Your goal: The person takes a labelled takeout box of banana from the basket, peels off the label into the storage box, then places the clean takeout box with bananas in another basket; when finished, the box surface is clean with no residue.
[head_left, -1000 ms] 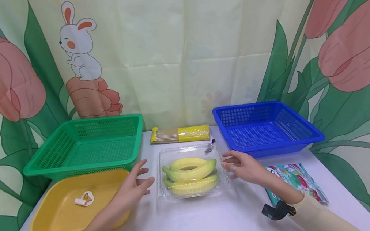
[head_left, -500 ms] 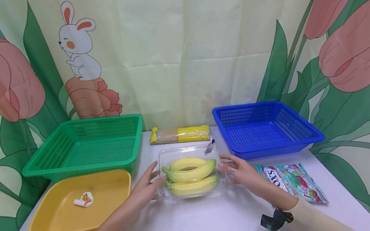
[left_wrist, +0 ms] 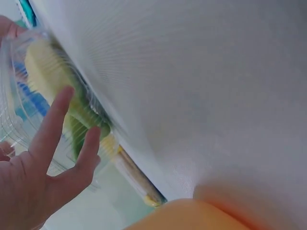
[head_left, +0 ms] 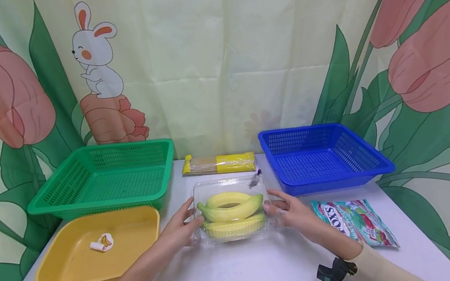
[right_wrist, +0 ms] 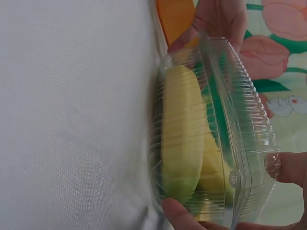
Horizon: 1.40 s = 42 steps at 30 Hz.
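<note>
A clear plastic clamshell box (head_left: 229,185) with bananas (head_left: 231,209) inside sits at the middle of the table, its lid down. My left hand (head_left: 179,228) holds the box's left side, thumb near the front and fingers farther back. On the opposite side my right hand (head_left: 293,215) grips the box. In the right wrist view, the right thumb (right_wrist: 288,166) presses the ribbed lid while other fingers reach under the lower half. Fingers of the left hand (left_wrist: 53,167) lie along the box wall in the left wrist view.
Behind the box lies a yellow noodle packet (head_left: 235,162). A green basket (head_left: 165,172) and a yellow tray (head_left: 45,268) holding a small banana-picture label (head_left: 104,243) stand left. At right are a blue basket (head_left: 372,165) and a FOX'S candy bag (head_left: 360,222).
Both hands have moved inward from beside the box and now hold its two sides. The box stays at about the same spot.
</note>
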Available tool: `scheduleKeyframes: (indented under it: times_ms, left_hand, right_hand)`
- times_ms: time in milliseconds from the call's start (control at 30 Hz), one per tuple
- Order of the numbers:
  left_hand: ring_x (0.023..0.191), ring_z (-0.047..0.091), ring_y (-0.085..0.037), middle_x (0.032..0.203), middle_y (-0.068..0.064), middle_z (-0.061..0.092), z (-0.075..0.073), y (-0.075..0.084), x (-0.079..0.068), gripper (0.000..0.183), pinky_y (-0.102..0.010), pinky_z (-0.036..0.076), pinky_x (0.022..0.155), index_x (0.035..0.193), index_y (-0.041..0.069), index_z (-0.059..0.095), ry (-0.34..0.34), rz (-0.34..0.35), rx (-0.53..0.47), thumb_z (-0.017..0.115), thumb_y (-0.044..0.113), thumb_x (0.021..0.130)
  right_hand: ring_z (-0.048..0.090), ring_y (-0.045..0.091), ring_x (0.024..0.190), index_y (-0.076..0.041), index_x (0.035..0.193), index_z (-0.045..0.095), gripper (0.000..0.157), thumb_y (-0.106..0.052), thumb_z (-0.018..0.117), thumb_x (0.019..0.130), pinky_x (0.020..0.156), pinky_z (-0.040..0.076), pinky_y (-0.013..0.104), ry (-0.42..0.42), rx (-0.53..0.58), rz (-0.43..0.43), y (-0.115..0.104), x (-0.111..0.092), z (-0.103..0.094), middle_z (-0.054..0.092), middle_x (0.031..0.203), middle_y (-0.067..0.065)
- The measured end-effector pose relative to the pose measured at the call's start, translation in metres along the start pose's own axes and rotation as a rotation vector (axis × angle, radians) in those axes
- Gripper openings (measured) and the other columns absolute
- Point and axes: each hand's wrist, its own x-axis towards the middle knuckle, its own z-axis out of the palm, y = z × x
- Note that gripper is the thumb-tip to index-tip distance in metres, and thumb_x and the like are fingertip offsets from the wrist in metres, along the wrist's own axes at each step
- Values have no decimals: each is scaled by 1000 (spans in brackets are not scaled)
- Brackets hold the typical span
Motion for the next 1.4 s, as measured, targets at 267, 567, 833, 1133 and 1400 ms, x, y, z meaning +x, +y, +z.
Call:
scheduleKeyframes:
  times_ms: [267,567,833,1133,1400]
  left_hand:
    - [149,41,-56,170,-29,31,1,2,-1,77,-54,63,93,171,15,19,-15,9,-33,61,21,106]
    - [147,43,-55,171,-30,24,0,9,-13,85,-44,67,81,172,14,13,-51,7,-128,64,12,103]
    - [145,46,-49,172,-27,23,-12,25,-27,88,-43,67,84,172,17,11,-89,10,-144,65,14,103]
    - [148,45,-50,172,-26,26,-31,44,-34,84,-42,67,85,172,19,14,-65,42,-87,64,16,104]
    - [150,42,-51,173,-27,23,-47,54,-33,84,-47,65,94,173,20,8,-50,89,-11,61,21,107]
  right_hand:
    - [44,46,153,-14,167,32,74,-30,68,104,111,53,63,-1,-26,15,-2,-4,1,45,165,25]
    - [42,48,153,-12,167,32,76,-32,69,103,110,54,61,13,-52,9,-7,-8,-2,43,165,27]
    - [41,46,155,-14,167,31,77,-37,68,104,113,52,61,10,-63,-28,-21,-17,-4,41,167,25]
    - [42,44,155,-13,164,34,72,-32,69,104,111,56,55,21,-62,-109,-46,-24,0,45,165,25]
    - [52,40,149,-13,167,33,73,-31,67,105,114,54,54,32,-42,-147,-64,-19,3,49,163,22]
